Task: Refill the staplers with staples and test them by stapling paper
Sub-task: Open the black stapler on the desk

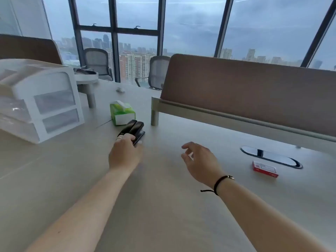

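Note:
Two black staplers [133, 129] lie side by side on the pale desk [163, 206], just in front of a green tissue pack. My left hand [125, 151] reaches to their near ends, its fingers curled over the nearer stapler's back end. My right hand [199, 162] hovers above the desk to the right of the staplers, fingers loosely bent and holding nothing. A small red and white staple box [265, 169] lies further right on the desk.
A green tissue pack [122, 112] stands behind the staplers. A white drawer organiser [41, 99] fills the left side. A brown desk divider [245, 95] runs along the back right, with an oval cable port [271, 156] before it. Office chairs stand by the windows.

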A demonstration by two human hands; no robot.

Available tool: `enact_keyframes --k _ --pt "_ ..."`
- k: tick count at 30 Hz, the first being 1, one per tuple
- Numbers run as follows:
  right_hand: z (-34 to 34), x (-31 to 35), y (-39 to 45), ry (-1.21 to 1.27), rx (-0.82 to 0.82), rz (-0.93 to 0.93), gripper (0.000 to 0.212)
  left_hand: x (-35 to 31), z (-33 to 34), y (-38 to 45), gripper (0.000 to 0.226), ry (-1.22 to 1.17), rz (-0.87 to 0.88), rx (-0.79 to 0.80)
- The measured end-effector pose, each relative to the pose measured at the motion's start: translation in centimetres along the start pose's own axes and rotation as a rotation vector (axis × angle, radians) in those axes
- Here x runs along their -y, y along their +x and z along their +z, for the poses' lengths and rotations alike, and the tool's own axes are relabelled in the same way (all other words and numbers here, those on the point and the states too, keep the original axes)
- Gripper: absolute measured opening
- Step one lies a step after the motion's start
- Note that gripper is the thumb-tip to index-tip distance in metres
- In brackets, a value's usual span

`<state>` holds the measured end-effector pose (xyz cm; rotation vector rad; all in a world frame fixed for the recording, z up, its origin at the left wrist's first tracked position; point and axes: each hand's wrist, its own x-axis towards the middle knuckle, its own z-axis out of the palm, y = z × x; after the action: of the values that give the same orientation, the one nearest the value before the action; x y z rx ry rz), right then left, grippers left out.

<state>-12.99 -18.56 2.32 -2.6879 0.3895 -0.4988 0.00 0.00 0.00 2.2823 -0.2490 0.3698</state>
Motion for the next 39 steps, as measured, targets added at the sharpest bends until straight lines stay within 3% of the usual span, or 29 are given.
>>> enact_keyframes --k 3,6,14,19,26,34,39 --pt "2.6 2.0 4.3 0.185 0.037 0.058 0.03 1.7 0.3 1.4 0.042 -0.061 -0.114 -0.026" --pt "5.0 4.2 8.5 0.299 0.11 0.078 0.033 1.9 1.2 2.0 0.046 -0.066 -0.109 -0.005" --pt "11.0 7.9 16.2 0.483 0.181 0.08 0.047 2.7 1.7 3.0 0.036 -0.112 -0.129 -0.057" --pt "11.9 8.5 17.1 0.598 0.16 0.106 0.042 2.7 1.7 2.9 0.034 -0.084 -0.116 -0.05" --pt "8.9 5.2 13.0 0.624 -0.003 0.247 0.033 1.6 2.0 1.9 0.032 0.025 0.062 0.032" --pt "2.1 -1.3 2.2 0.635 -0.079 0.355 0.011 -1.7 2.5 -2.9 0.02 0.003 0.45 0.41" --pt "-2.3 -4.8 -7.2 0.619 -0.126 0.381 0.011 -5.9 1.8 -8.3 0.022 -0.011 0.63 0.536"
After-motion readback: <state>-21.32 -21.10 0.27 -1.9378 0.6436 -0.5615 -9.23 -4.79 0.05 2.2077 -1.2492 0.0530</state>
